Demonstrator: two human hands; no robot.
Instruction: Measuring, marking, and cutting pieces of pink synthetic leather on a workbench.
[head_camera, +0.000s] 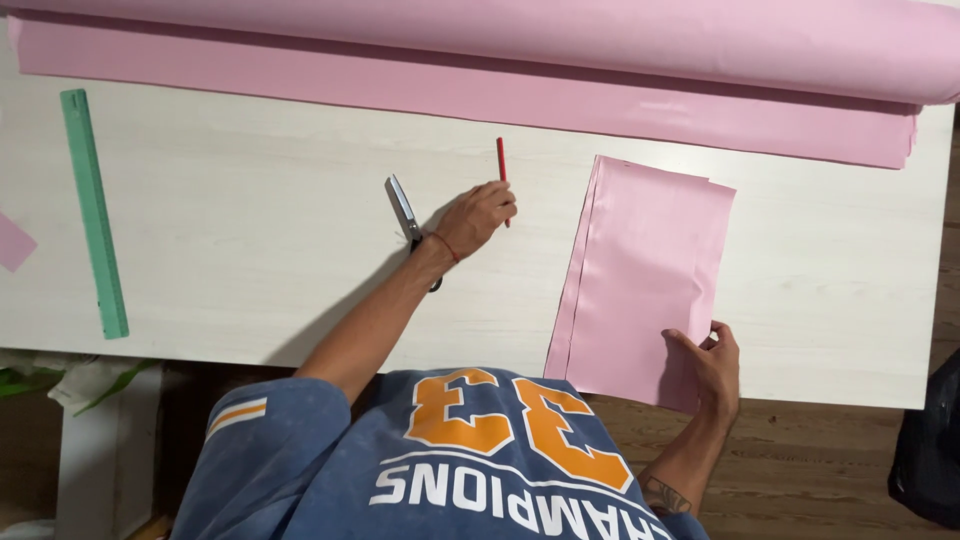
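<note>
Nearest the body, the right hand (712, 362) is pinched on the near right corner of the folded pink piece (640, 270), thumb on top and fingers tucked under. That corner hangs a little past the near edge of the counter (250, 250). The rest of the piece lies flat, running away toward the far side, right of centre.

A bit farther in, the left hand (478, 215) is stretched out with its fingers curled down onto the near end of the red pencil (501, 165). The pencil points straight away from the person, and I can't tell whether it's lifted off the counter. The scissors (402, 208) lie just left of that wrist, blades pointing far, with the handles mostly hidden under the forearm.

My read is that this is the grab-the-marker step, with the cloth pinned by the other hand. Whatever comes after calls for a proper pinch on the pencil and for the pink piece to stay flat and not slide off the edge.

Far left there's a long green ruler (93, 210) lying near-to-far, well apart from both hands, plus a small pink scrap (14, 242) at the left edge. Along the far side, the pink roll (600, 35) runs the full width, with a flat strip of it unrolled onto the counter.

As for containers, there are no boxes, trays or bins in view, so there's nothing sitting in anything.
</note>
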